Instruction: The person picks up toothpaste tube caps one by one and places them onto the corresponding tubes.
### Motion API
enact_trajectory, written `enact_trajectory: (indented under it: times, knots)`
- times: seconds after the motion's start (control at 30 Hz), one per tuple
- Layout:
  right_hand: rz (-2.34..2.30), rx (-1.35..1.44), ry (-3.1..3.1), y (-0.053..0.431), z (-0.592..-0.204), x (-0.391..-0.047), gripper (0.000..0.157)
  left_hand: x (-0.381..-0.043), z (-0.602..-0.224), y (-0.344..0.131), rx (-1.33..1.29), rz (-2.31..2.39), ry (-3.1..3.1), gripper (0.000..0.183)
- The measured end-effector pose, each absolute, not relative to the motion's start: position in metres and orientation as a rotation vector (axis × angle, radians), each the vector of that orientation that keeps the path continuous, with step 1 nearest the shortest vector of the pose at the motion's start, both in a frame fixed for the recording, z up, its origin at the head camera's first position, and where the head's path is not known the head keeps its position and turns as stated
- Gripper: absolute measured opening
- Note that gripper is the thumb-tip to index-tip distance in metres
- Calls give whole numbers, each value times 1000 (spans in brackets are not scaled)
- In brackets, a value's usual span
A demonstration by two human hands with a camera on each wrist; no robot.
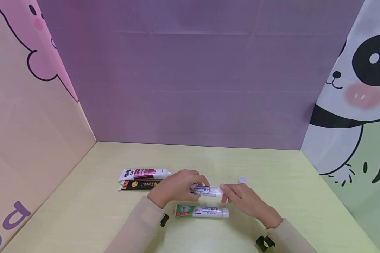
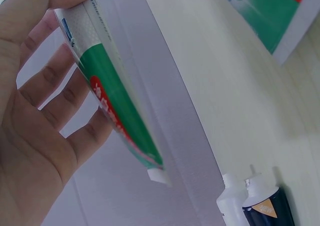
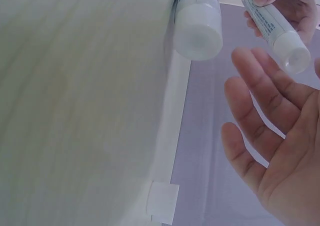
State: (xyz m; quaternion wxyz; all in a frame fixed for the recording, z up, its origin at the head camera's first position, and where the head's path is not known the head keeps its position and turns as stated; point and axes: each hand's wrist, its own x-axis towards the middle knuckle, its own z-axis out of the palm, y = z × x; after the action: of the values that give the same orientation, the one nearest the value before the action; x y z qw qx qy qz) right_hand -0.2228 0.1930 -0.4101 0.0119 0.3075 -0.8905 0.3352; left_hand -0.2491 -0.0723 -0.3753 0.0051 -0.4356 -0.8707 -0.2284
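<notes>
Fingers of the left hand (image 1: 178, 186) grip the toothpaste tube (image 1: 205, 190) above the table (image 1: 272, 168), the right hand (image 1: 248, 201) has its own loosely extended beside the white cap (image 1: 219, 192), and I'd hold gently lest the tube buckle.

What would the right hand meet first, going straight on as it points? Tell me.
Most likely the white cap of the tube that the left hand holds; the right hand is close beside it, though depth leaves contact unclear.
</notes>
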Motion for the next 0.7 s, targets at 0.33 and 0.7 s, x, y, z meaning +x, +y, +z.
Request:
enact_trajectory:
  times: [0.33,0.7]
  knots:
    - [1108,1022,-2621,193,-407,-222,29,-249,-373,-73,-1339,-696,-2760,33]
    - [1074,1069,-2558,192,-407,-222,37,-249,-373,-74,-1343,-704,-2753,32]
